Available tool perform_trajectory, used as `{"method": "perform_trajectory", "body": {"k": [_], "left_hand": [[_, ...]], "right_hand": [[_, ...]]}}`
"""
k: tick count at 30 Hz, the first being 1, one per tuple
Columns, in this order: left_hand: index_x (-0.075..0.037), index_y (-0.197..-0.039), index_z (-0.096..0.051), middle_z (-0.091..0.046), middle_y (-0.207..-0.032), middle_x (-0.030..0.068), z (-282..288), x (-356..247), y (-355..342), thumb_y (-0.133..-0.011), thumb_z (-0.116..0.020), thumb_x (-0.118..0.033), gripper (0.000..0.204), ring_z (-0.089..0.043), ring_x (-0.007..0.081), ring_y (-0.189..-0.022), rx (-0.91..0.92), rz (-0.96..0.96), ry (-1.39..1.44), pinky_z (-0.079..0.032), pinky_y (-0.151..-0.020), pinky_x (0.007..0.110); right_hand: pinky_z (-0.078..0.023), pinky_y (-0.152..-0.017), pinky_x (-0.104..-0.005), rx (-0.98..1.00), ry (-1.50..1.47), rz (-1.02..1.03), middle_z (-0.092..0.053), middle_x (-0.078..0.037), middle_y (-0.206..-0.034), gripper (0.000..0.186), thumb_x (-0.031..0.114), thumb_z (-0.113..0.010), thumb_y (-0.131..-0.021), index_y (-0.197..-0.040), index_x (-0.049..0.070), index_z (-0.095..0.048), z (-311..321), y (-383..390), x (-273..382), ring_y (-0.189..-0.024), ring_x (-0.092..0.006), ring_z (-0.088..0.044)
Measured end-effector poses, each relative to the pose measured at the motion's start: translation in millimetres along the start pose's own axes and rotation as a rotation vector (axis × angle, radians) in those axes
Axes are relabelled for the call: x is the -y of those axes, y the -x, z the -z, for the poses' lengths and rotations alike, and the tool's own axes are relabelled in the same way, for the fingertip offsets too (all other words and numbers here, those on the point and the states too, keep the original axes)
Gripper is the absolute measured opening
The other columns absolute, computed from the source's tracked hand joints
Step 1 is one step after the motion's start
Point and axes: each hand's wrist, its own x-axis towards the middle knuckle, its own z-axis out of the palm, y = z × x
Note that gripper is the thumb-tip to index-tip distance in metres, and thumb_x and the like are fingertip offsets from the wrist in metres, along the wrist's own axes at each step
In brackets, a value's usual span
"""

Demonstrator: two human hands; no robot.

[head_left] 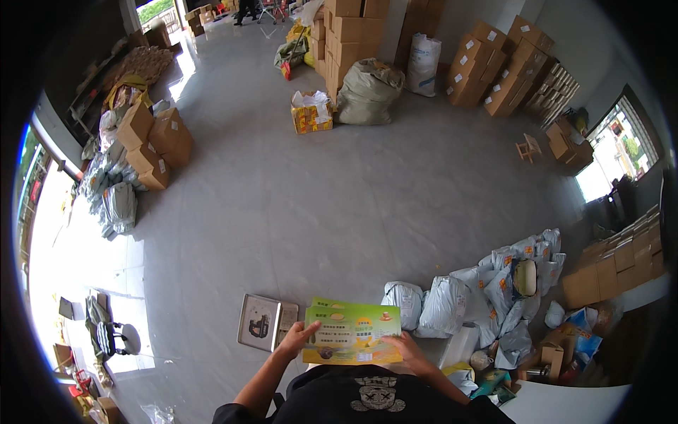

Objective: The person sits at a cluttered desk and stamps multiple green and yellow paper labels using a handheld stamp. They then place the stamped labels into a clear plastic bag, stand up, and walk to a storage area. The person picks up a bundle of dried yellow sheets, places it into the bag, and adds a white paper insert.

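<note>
Low in front of my body I hold a small stack of flat green and yellow printed packs. My left hand grips their left edge, with the thumb lying on the front. At the right edge my right hand is closed round them, thumb on top. The packs overlap unevenly, their upper edges stepped. Whether they are boxes, bags or sheets I cannot tell. Just beyond my left hand is a shallow, pale-rimmed rectangular tray-like thing with a dark picture on it, partly hidden by the packs.
White plastic mailing bags lie heaped to the right, beside cardboard boxes. Far ahead stand a bulging green sack, a yellow carton and stacked boxes. More cartons and grey bags line the left side. A small wooden stool stands far right.
</note>
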Motion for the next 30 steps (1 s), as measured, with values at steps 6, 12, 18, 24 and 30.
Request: {"method": "perform_trajectory", "body": {"k": [6,12,18,24,30], "left_hand": [[0.006,-0.095,-0.060,-0.064,-0.082,0.0082,-33,-40,-68,-0.086,-0.064,-0.036,0.044,-0.059,0.0145,-0.075,0.085,0.106,0.040,-0.049,-0.066,0.029],[0.007,-0.096,-0.059,-0.065,-0.083,0.0096,-40,-115,-135,-0.087,-0.062,-0.033,0.040,-0.060,0.0154,-0.071,0.138,0.020,0.030,-0.050,-0.062,0.029],[0.005,-0.095,-0.060,-0.065,-0.083,0.0105,-42,-179,-223,-0.090,-0.059,-0.029,0.035,-0.062,0.0165,-0.069,0.113,0.052,-0.036,-0.051,-0.060,0.029],[0.005,-0.101,-0.057,-0.065,-0.088,0.0138,-100,-239,-301,-0.091,-0.058,-0.026,0.032,-0.065,0.0226,-0.075,0.228,0.064,0.071,-0.054,-0.064,0.034],[0.006,-0.107,-0.052,-0.063,-0.093,0.0153,-170,-290,-371,-0.091,-0.057,-0.025,0.036,-0.064,0.0250,-0.078,0.298,0.224,0.074,-0.055,-0.066,0.037]], "right_hand": [[-0.039,-0.094,-0.0371,-0.003,0.604,0.365,-0.047,-0.021,-0.120,0.047,0.020,-0.074,-0.075,-0.115,0.003,-0.056,45,-7,41,-0.113,-0.0314,-0.048],[-0.040,-0.093,-0.0333,-0.083,0.361,0.270,-0.054,-0.015,-0.114,0.039,0.015,-0.065,-0.081,-0.117,0.003,-0.055,81,-93,44,-0.107,-0.0240,-0.052],[-0.041,-0.085,-0.0288,-0.075,0.011,0.174,-0.062,-0.008,-0.101,0.039,0.027,-0.058,-0.086,-0.112,-0.002,-0.056,80,-156,168,-0.095,-0.0150,-0.056],[-0.044,-0.070,-0.0287,-0.361,-0.037,-0.049,-0.063,-0.006,-0.087,0.037,0.030,-0.058,-0.087,-0.101,-0.004,-0.060,154,-233,189,-0.078,-0.0139,-0.057],[-0.047,-0.063,-0.0258,-0.430,-0.060,0.118,-0.064,-0.006,-0.085,0.036,0.031,-0.053,-0.090,-0.102,-0.002,-0.060,222,-266,215,-0.070,-0.0129,-0.060]]}}
